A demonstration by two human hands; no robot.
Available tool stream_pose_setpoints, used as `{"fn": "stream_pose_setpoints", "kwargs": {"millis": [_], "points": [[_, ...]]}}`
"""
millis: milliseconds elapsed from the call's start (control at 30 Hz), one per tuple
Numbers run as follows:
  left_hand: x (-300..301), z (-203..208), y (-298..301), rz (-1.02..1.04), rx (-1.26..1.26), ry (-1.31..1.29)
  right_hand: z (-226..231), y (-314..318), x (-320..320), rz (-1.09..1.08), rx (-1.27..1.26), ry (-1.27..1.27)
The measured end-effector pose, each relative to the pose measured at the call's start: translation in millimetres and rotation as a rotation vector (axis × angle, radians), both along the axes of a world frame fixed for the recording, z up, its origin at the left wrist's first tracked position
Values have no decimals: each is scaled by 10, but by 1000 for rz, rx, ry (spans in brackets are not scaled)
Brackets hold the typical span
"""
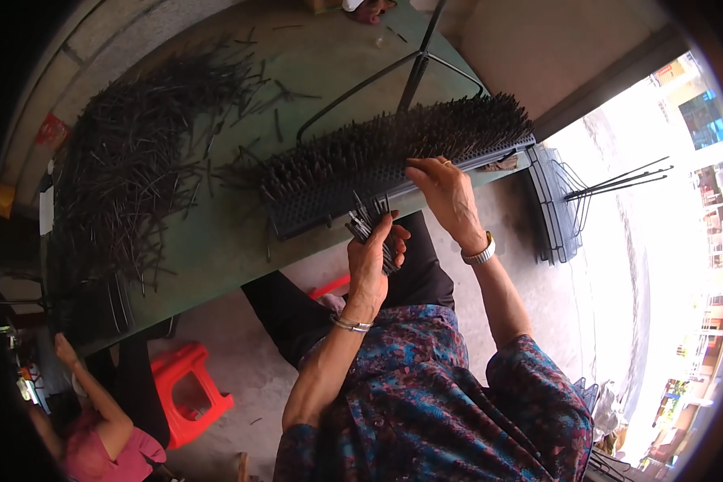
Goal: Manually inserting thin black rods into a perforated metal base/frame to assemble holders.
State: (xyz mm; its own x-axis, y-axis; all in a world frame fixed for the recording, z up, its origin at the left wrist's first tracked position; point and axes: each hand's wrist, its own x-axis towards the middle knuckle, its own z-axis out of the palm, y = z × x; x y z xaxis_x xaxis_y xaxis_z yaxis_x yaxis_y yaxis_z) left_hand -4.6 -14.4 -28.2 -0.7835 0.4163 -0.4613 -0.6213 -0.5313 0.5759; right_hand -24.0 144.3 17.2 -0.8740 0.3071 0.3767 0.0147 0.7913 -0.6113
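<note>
Our left hand (371, 255) has its fingers (397, 239) curled tight around a small bundle of thin black plastic rods (367, 218). The rods fan upward out of the top of the fist, their tips reaching the front face of the long dark grey plastic rack (329, 201). Our right hand (446, 193) rests just beside it. Its fingers (419, 172) are bent and drawn narrow, pressing on the upper edge of the rack among the rods already standing there; whether they pinch a rod we cannot tell.

The rack lies along the near edge of the green worktable (217, 241), running toward its right corner. Its top bristles with a dense row of upright black rods (402, 132).

A silver metal wristwatch (479, 255) circles our right wrist, and a thin metal bangle (351, 324) circles the left. Both forearms come out of short sleeves of a blue and purple patterned blouse (434, 394).

Farther out, a large loose heap of black rods (128, 161) covers the left part of the worktable, spreading toward its far edge. A black metal stand with thin legs (414, 68) rises behind the rack. Off the right corner, a dark wire rack (562, 205) stands on the concrete floor. Below the near edge sits a red plastic stool (189, 390), and in the lower left another person in a pink top (104, 450) raises an arm.
</note>
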Motion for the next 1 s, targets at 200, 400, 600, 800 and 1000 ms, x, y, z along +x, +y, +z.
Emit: {"fn": "stream_pose_setpoints", "kwargs": {"millis": [200,400,600,800,1000], "points": [[7,44,2,-62,-59,30,9,-16,15,400,-314,-364],[-19,48,-19,-115,-119,2,-9,21,4,504,-397,-385],[-52,40,-38,-183,-31,20,124,8,40,455,-435,-472],[-163,-137,-56,-94,-49,-68,271,29,35,140,-372,-62],[-160,-163,37,-53,48,-146,83,80,-206,9,-106,162]]}}
